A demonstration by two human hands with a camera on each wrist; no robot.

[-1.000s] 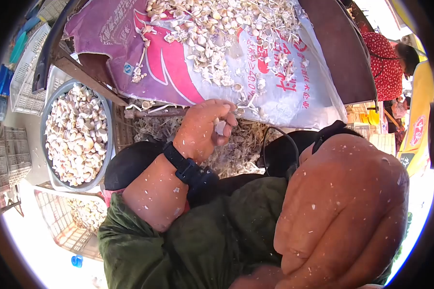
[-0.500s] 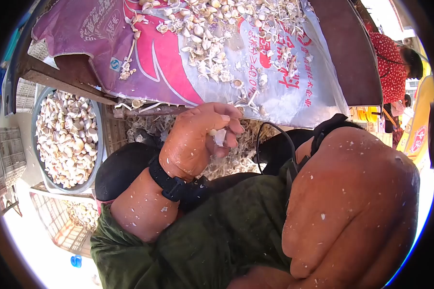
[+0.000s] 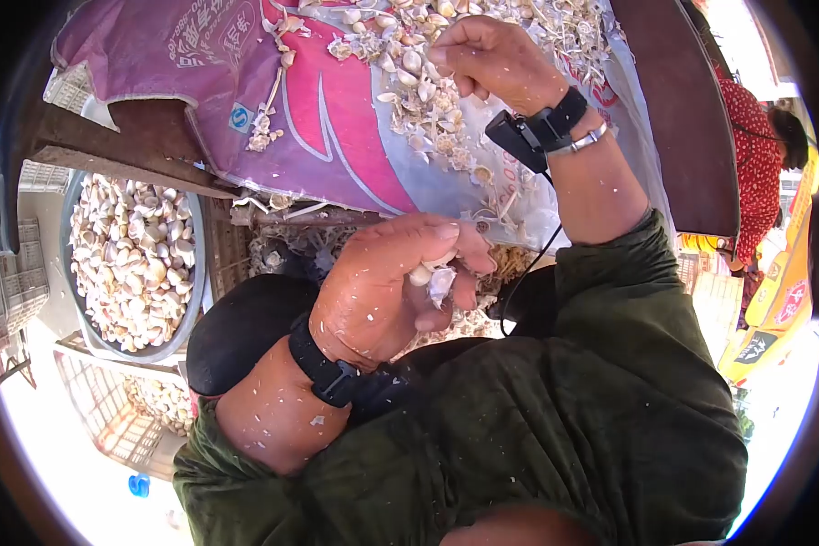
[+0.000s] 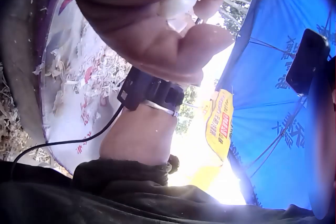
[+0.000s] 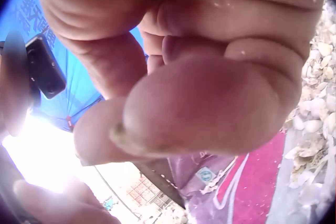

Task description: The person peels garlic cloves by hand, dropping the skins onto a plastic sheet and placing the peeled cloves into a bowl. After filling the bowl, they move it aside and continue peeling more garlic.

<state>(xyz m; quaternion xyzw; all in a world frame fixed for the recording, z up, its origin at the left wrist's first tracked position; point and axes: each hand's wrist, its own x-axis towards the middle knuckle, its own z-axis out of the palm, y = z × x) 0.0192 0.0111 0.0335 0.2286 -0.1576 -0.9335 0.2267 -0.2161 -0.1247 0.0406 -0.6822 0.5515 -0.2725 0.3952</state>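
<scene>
My left hand is held in front of the table edge, fingers curled round a few garlic cloves. One clove has papery, purplish skin; a smooth white clove shows against the palm in the left wrist view. Over the table my right hand hangs at the heap of garlic cloves and skins. Its fingers are curled, with thumb and forefinger close together, and nothing shows between them in the right wrist view. A purple and silver printed sack lies under the heap.
A grey round tub full of garlic cloves stands at the left. Below it is a plastic crate with more cloves. Loose skins lie beneath the table edge. A person in red is at the far right.
My right hand has gone from close to the camera, low at the right, out over the garlic heap. The left hand stays near the table edge, still holding garlic.
</scene>
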